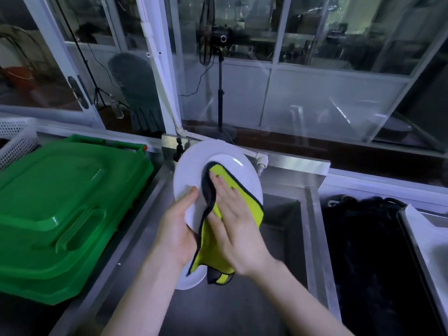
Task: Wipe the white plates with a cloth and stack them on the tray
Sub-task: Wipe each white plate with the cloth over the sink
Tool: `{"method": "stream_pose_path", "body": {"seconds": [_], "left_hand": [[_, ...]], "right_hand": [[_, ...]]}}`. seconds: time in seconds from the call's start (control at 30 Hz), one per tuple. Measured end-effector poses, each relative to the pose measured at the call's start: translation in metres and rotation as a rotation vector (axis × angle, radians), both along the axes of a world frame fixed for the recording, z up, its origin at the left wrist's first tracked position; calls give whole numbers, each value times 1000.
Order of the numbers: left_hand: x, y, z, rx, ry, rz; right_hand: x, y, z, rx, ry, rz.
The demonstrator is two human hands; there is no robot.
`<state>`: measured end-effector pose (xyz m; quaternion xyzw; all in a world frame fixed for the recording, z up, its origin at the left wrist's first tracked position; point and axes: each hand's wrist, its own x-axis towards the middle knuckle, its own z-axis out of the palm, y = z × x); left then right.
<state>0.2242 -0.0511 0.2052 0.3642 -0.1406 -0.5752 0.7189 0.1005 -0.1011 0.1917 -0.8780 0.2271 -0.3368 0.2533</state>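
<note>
Left hand (179, 229): I gripped the white plate (191, 170) at its 7 o'clock rim, thumb laid across the face, fingers out of sight behind it (curled under the back, I judged).
Right hand (235, 221): flat, fingers straight, I pressed the cloth (252, 207) against the plate's face and pinched nothing.
Cloth: yellow with a dark border, it lay under my palm from the plate's centre to its 4 o'clock edge, with a loose corner hanging off at 6 o'clock.
Plate: tilted up toward me, it was held in the air over the sink (312, 214), touching only my hands and the cloth. I judged the step to be wiping the face, mid-pass. The band from 9 to 12 o'clock showed no cloth on it, and I could not tell whether it was dry.
Sink: a steel basin directly below the plate.
Green lid (60, 202): plastic, at the plate's 9 o'clock, well apart.
Tray (409, 241): a metal rim at 3 o'clock, well apart, beyond a dark heap (363, 251) I could not identify. Something white lay in it, too cropped to name. Next, as I judged it, the cloth needed to sweep the uncovered band and the plate needed turning for its back. Then it had to be carried right over the heap and set flat on the tray, with a firm left grip, since a glazed rim may slip.
Tap (179, 149): black, just behind the plate's 11 o'clock edge.
Fan (208, 32): beyond the glass at 12 o'clock, far off.
</note>
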Motion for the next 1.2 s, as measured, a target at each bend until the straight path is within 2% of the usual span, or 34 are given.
{"method": "stream_pose_path", "body": {"seconds": [0.1,0.2,0.3,0.37,0.43,0.5,0.57,0.67,0.77,0.87,0.93,1.07,1.2], "left_hand": [[-3,1,1,-10,-15,-22],[7,-1,1,-51,-26,47],[14,-4,2,-81,-39,117],[12,-6,5,-75,-25,140],[7,-8,8,-32,-29,164],[3,-11,11,10,-44,183],[0,-13,13,32,-30,199],[-5,-15,17,44,-17,201],[-15,-18,23,68,-28,188],[-30,-18,30,126,-41,163],[-42,-17,33,145,-50,137],[-64,-17,37,104,-73,106],[-79,-18,42,141,-65,74]], "right_hand": [[0,-27,13,150,-40,-110],[-21,-32,6,290,-82,-180],[-45,-6,-12,344,-129,-53],[-60,7,-18,544,-192,4],[-70,2,-18,756,-345,-75],[-78,-10,-16,782,-444,-264],[-83,-18,-11,707,-424,-408],[-90,-13,-9,546,-210,-335],[-97,-8,-9,238,51,-277],[-101,-9,-2,-56,150,-406],[-106,-12,5,-137,153,-511],[-124,-18,19,-317,50,-537],[-143,-24,35,-361,-4,-561]]}}
